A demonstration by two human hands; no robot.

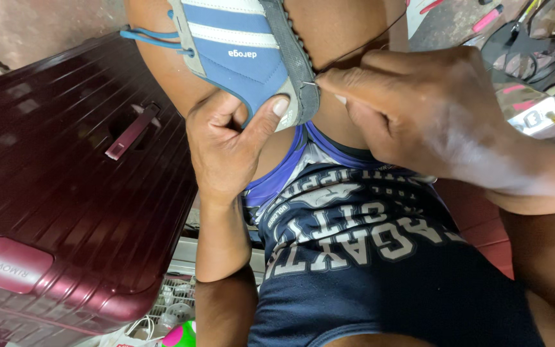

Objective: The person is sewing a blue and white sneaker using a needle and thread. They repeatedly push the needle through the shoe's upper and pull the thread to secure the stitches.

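Steel, thin and short: a sewing needle (309, 83), pinched between the fingertips of the right hand (419, 109), which is closed tight about it, the tip entering the grey rubber sole edge (297, 64) of a blue fabric sports shoe with white stripes (245, 45). A dark thread (367, 44) runs taut from the stitch point up and to the right.

Left hand (229, 144): curled shut around the shoe's heel end, thumb pressed flat on the blue upper just beside the needle's entry. The shoe rests sole-side right, braced against the person's bare knee (155, 64), above navy printed shorts (367, 257).

Handling note, as a judgement: the thumb sits very near the needle's path, so the push is best kept straight along the sole seam and away from it; a firm brace on the knee should stop the shoe twisting, and thread held taut keeps it from looping.

Surroundings: a ribbed maroon hard-shell suitcase (65, 193) to the left; scattered tools and sandals (534, 51) on the ground, upper right.
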